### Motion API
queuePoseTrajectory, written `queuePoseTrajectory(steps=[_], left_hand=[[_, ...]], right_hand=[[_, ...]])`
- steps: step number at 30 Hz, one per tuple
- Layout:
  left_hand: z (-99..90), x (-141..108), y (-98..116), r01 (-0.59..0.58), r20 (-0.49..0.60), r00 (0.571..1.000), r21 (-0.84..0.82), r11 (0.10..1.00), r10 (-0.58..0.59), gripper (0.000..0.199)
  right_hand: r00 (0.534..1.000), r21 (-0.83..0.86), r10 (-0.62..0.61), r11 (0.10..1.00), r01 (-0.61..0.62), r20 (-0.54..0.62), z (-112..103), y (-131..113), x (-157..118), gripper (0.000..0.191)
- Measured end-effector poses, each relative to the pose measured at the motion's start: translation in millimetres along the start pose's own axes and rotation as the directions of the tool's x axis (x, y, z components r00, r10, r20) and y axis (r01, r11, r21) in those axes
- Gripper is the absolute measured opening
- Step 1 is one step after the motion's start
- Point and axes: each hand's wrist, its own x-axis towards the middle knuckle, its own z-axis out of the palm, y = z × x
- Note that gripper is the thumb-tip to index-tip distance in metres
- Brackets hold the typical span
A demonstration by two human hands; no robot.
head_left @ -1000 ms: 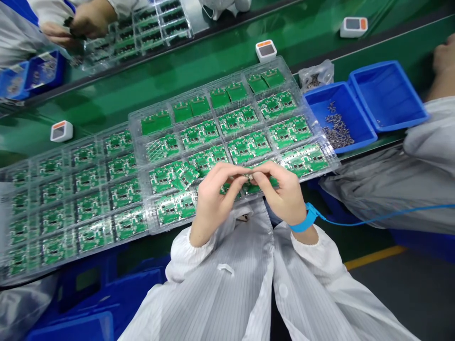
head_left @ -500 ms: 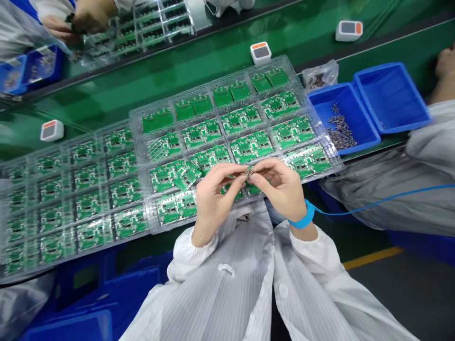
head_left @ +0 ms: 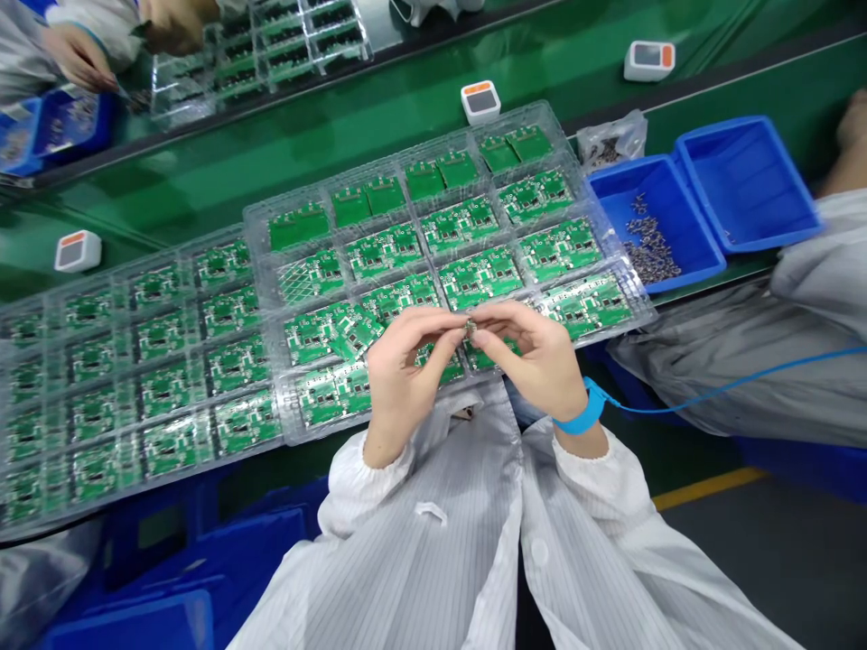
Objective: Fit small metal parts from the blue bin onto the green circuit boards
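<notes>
Above the clear plastic tray [head_left: 290, 406], my left hand [head_left: 414, 361] and my right hand [head_left: 532, 354] meet fingertip to fingertip. Both pinch small metal parts [head_left: 470, 330] between thumb and fingers; their exact kind is too small to make out. A blue wrist strap circles my right wrist. Green circuit boards [head_left: 480, 275] fill the tray's compartments beneath and around my hands. One loose board [head_left: 356, 332] lies tilted over its neighbours, just left of my left hand. Some boards directly under my fingers are hidden.
To the right, a blue bin [head_left: 704, 271] holds a heap of small metal parts, beside another blue bin [head_left: 751, 190] and a plastic bag [head_left: 613, 135]. Another board tray [head_left: 135, 361] adjoins at left. White devices [head_left: 480, 102] stand behind. A co-worker's hands [head_left: 81, 56] work across the bench.
My hands stay together, with the fingertips slightly closer around the small parts. The white devices have shifted left on the green surface. A co-worker's hand has moved down toward their blue bin.
</notes>
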Motion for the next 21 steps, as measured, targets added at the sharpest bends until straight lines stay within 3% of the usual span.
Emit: queuePoseTrajectory(steps=[5,11,15,21], left_hand=[[-1.4,0.3,-2.1,0.037,-0.011,0.999,0.046,0.998,-0.037,0.007],[1.2,1.3,-2.3,-0.018,0.025,1.000,-0.022,1.000,0.019,0.013],[2.7,2.4,-1.8,-0.013,0.069,0.998,0.043,0.999,0.010,0.018],[4.0,3.7,-2.1,-0.031,0.038,0.999,0.085,0.996,0.028,0.009]], right_hand=[[0.997,-0.063,-0.068,0.996,0.066,-0.028,0.2,0.5,1.0,0.013],[0.999,0.016,0.039,0.999,-0.038,-0.019,2.2,0.5,2.6,0.026],[0.998,0.035,0.052,0.998,-0.053,0.027,1.4,-0.5,2.5,0.032],[1.000,0.015,-0.020,1.000,0.020,-0.003,2.1,-0.6,2.5,0.015]])
